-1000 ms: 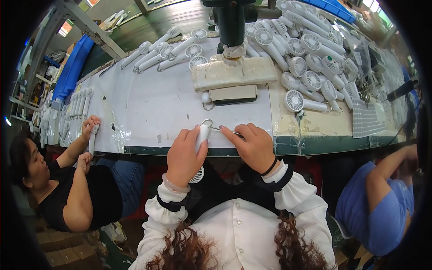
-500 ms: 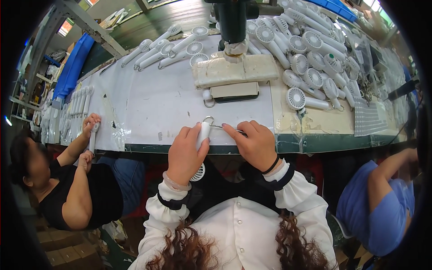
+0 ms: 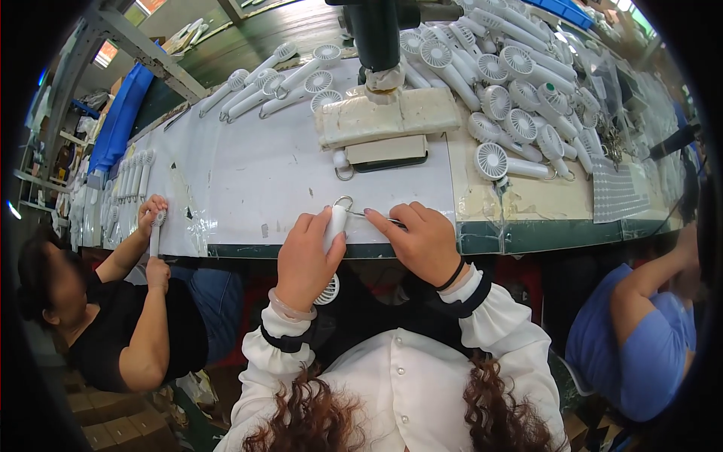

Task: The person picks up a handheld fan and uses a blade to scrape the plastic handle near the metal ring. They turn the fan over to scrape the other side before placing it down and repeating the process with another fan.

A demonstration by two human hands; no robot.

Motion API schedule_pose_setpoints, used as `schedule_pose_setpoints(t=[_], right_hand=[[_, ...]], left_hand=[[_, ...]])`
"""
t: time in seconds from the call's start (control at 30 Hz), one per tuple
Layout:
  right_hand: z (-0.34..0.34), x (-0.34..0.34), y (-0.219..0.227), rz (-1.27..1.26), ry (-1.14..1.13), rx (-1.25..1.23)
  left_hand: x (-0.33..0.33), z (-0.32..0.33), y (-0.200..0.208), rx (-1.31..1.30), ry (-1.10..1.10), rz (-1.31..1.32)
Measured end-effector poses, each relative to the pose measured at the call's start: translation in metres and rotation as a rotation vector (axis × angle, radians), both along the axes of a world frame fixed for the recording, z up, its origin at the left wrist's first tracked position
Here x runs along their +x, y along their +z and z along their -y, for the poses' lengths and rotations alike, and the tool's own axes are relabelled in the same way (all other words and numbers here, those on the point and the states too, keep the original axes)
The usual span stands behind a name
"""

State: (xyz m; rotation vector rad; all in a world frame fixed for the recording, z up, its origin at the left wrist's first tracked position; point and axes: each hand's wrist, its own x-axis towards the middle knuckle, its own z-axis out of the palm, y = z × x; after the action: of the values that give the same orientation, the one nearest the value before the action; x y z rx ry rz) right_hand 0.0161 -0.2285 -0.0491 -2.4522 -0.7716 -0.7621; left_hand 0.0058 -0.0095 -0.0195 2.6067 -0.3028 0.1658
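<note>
A white plastic handheld fan with a round, slatted head (image 3: pixel 336 226) is being gripped in the left hand (image 3: pixel 303 260), its slim handle being squeezed between the thumb and bent fingers at the front edge of the white-covered counter (image 3: pixel 256 181). The handle's end is being pointed away from the body, while the head is being held low beside the wrist. A curved silver metal ring (image 3: pixel 344 201) is being carried at that end. By the right hand (image 3: pixel 425 241), curled nearly closed, a thin metal tool (image 3: pixel 399 223) is being pinched, its shaft being aimed at the ring; whether the two are touching cannot be told for certain at this size. Beyond the hands, a wide cream-coloured padded block (image 3: pixel 388 120) is being carried beneath a dark green metal column (image 3: pixel 376 45). To the right, a heap of white fans (image 3: pixel 516 113) is being supported by the counter. To the left, another white fan (image 3: pixel 154 239) is being held by a seated person in a black shirt (image 3: pixel 147 331).
</note>
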Motion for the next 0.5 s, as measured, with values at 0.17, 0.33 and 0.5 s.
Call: schedule_pose_setpoints(t=[0.17,0.33,0.5], right_hand=[[0.001,-0.002,-0.001,-0.008,0.0,-0.005],[0.008,0.005,0.002,-0.079,-0.017,0.197],[0.012,0.01,0.009,-0.118,-0.007,0.195]], left_hand=[[-0.002,0.0,0.003,0.019,-0.01,-0.022],[-0.001,-0.008,0.014,0.161,-0.123,0.04],[-0.004,-0.005,0.024,0.304,-0.135,-0.001]])
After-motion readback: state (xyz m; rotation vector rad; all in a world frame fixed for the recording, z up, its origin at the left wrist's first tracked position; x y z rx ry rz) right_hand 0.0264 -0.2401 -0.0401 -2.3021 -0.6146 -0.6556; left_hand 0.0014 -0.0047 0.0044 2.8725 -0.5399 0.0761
